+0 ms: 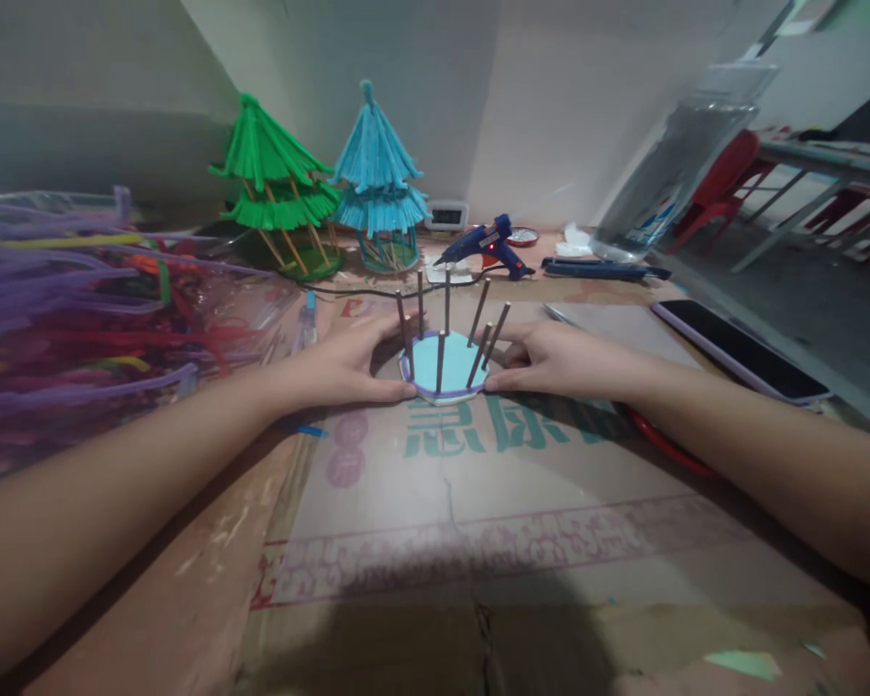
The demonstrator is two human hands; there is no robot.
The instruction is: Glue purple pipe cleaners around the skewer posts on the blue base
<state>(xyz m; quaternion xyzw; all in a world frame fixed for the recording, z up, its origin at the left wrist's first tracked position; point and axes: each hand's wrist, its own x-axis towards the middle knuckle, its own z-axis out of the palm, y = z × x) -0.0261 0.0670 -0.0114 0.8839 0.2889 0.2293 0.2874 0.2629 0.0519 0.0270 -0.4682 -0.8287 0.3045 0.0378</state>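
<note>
A small light-blue round base (449, 362) with a purple rim lies on the cardboard between my hands. Several thin brown sticks (441, 362) stand up around its edge, some leaning outward. My left hand (359, 362) grips the base's left side, thumb at the near edge and fingers behind. On the opposite side, my right hand (551, 360) has its thumb at the near right edge and its fingers curled against the base. Some fingertips are hidden behind the base and sticks.
Green (279, 184) and blue (378, 179) tiered-roof models stand at the back, beside a blue glue gun (489, 246). Colourful pipe cleaners (101, 300) are heaped at left. To the right are a phone (739, 348), a utility knife (605, 270) and a clear plastic jar (674, 174).
</note>
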